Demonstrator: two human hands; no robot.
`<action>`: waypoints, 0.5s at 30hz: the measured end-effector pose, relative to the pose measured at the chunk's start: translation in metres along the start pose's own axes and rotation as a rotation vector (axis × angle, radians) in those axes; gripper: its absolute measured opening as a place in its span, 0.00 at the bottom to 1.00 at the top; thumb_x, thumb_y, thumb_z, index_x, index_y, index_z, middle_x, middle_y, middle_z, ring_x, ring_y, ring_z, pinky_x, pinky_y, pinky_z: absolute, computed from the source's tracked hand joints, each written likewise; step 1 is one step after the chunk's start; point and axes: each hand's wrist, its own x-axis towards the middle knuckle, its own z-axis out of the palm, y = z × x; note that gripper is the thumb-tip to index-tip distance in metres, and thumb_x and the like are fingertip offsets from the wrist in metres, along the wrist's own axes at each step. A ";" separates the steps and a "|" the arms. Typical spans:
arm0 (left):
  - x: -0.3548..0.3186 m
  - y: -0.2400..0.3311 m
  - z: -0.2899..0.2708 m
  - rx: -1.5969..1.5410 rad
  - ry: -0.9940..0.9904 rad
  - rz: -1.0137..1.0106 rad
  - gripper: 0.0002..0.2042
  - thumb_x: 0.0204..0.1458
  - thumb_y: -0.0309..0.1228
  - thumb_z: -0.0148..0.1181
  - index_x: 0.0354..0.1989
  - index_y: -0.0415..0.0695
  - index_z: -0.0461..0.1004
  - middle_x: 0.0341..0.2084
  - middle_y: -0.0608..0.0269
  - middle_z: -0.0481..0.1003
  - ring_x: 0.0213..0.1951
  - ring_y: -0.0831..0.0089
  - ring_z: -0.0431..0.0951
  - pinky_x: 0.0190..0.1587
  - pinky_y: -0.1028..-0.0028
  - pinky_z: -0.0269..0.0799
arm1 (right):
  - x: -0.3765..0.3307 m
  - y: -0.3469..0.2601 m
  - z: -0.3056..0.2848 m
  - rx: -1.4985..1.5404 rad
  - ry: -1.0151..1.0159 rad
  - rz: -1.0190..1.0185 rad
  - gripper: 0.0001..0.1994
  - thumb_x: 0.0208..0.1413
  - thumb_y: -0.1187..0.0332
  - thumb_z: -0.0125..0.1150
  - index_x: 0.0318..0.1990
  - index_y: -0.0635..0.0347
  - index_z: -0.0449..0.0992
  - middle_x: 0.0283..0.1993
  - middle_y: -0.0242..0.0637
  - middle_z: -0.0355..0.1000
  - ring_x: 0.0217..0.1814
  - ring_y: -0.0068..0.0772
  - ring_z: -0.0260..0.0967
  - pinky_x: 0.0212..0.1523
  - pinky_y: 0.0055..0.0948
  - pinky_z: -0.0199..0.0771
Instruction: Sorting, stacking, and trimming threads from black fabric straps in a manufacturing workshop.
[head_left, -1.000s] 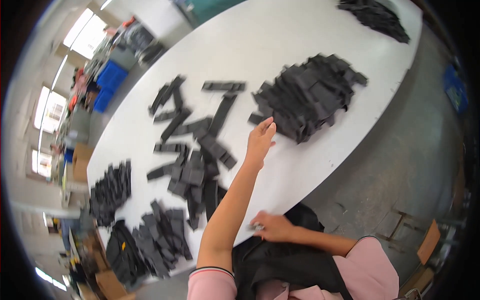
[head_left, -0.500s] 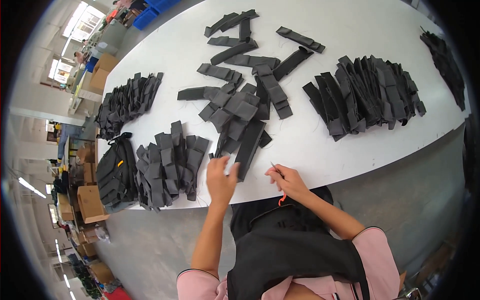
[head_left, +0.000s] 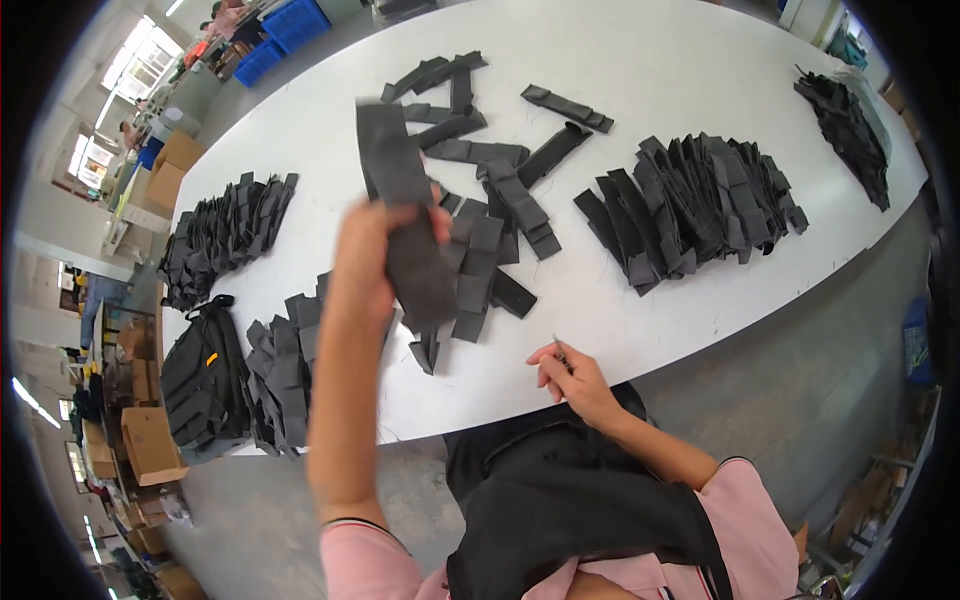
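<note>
Raised over the middle of the white table (head_left: 660, 340), my left hand (head_left: 362, 250) is closed around a dark grey fabric strip (head_left: 425, 275), slightly blurred. The strip is tilted, one end pointing away from me and the other toward the near edge. Under and beyond it lies a loose heap of folded grey fabric strips (head_left: 478, 250). My right hand (head_left: 585, 388) is near the table's front edge, fingers curled round a thin pointed metal tool (head_left: 562, 356). Its tip sticks out past the fingers; most of the tool is hidden.
At right stands a dense row of grey strips (head_left: 710, 205). Two more bundles lie left, one far (head_left: 230, 235) and one near (head_left: 275, 380), beside a black backpack (head_left: 205, 375). A dark fabric bundle (head_left: 850, 140) rests at the far right.
My left hand has picked up a fabric strip from the heap and lifted it, up and to the left. The right hand stays near the edge with its tool; the view has shifted.
</note>
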 end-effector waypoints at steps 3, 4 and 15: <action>0.030 0.081 0.019 0.283 0.064 0.262 0.10 0.48 0.26 0.48 0.33 0.34 0.72 0.20 0.60 0.73 0.23 0.72 0.73 0.30 0.73 0.70 | 0.001 -0.012 0.012 -0.083 -0.093 -0.001 0.11 0.62 0.67 0.45 0.40 0.64 0.71 0.25 0.29 0.65 0.19 0.13 0.56 0.21 0.14 0.56; 0.027 0.109 0.031 0.415 0.064 0.370 0.10 0.48 0.27 0.48 0.33 0.34 0.73 0.21 0.61 0.74 0.24 0.74 0.73 0.29 0.75 0.69 | 0.000 -0.009 0.012 -0.074 -0.087 -0.002 0.11 0.62 0.67 0.45 0.40 0.64 0.71 0.25 0.29 0.65 0.19 0.13 0.56 0.21 0.14 0.56; -0.039 -0.049 0.001 0.226 0.108 -0.130 0.10 0.47 0.30 0.53 0.37 0.39 0.72 0.20 0.63 0.71 0.23 0.76 0.71 0.27 0.78 0.66 | -0.034 -0.014 -0.003 -0.197 0.152 -0.564 0.06 0.58 0.75 0.50 0.40 0.62 0.73 0.22 0.28 0.64 0.19 0.14 0.56 0.23 0.13 0.58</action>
